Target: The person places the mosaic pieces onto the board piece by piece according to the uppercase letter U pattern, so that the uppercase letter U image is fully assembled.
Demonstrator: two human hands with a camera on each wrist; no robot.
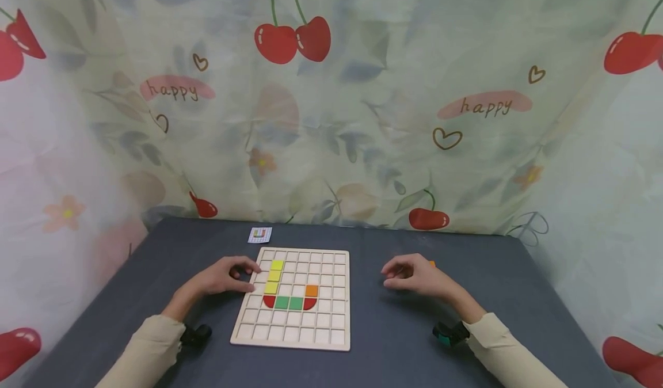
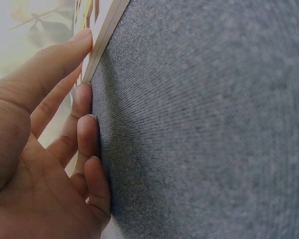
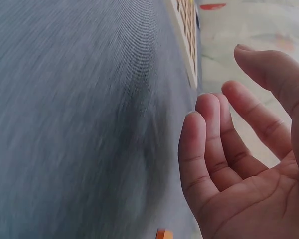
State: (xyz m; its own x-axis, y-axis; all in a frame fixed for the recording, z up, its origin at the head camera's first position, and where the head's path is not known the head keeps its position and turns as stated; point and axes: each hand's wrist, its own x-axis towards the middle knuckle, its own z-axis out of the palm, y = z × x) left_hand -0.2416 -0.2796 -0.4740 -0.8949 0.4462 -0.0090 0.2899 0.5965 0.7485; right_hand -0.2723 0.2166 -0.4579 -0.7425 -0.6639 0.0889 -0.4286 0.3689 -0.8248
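Note:
A wooden grid board (image 1: 290,346) lies flat on the dark cloth. Set in its cells are a column of three yellow square tiles (image 1: 274,276), two green tiles (image 1: 288,303) in a row, a red rounded-corner tile (image 1: 269,301) at each end of that row, and an orange tile (image 1: 311,291) above the right-hand red one. My left hand (image 1: 225,276) rests at the board's left edge; in the left wrist view the thumb touches its rim (image 2: 102,45). To the right of the board, apart from it, my right hand (image 1: 419,274) hovers with loosely bent fingers, holding nothing.
A small printed card (image 1: 260,235) lies behind the board's far left corner. Just beyond my right hand, an orange piece (image 1: 432,263) is partly hidden. A patterned curtain (image 1: 331,117) surrounds the table's (image 1: 393,347) back and sides.

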